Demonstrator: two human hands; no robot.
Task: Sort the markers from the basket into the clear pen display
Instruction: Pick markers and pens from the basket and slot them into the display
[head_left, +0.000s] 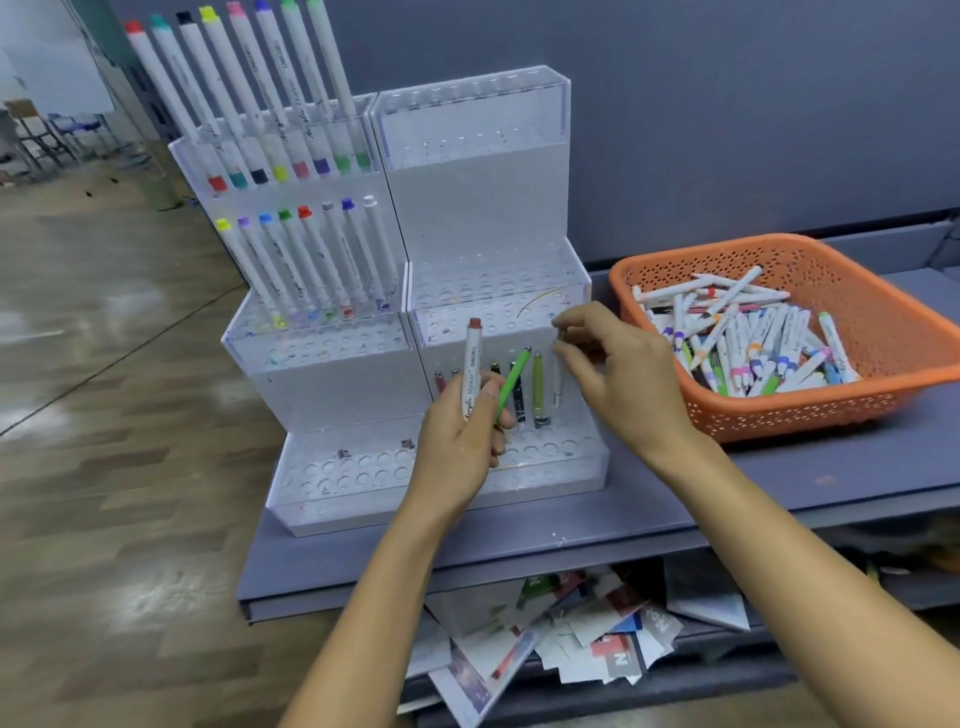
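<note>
My left hand (464, 436) grips a white marker with a dark red cap (471, 366) and a thin green pen (511, 385), both pointing up in front of the clear pen display (498, 218). My right hand (618, 371) pinches the top of a slim white pen (557, 382) standing in the right display's lower tier, beside an olive pen (538, 389) and a few dark ones. The orange basket (878, 332) on the right holds several loose markers (748, 343).
The left display (332, 374) carries two rows of white markers with coloured caps. Both displays and the basket stand on a grey shelf (649, 509). Papers and cards lie on the shelf below (571, 629). Wooden floor lies to the left.
</note>
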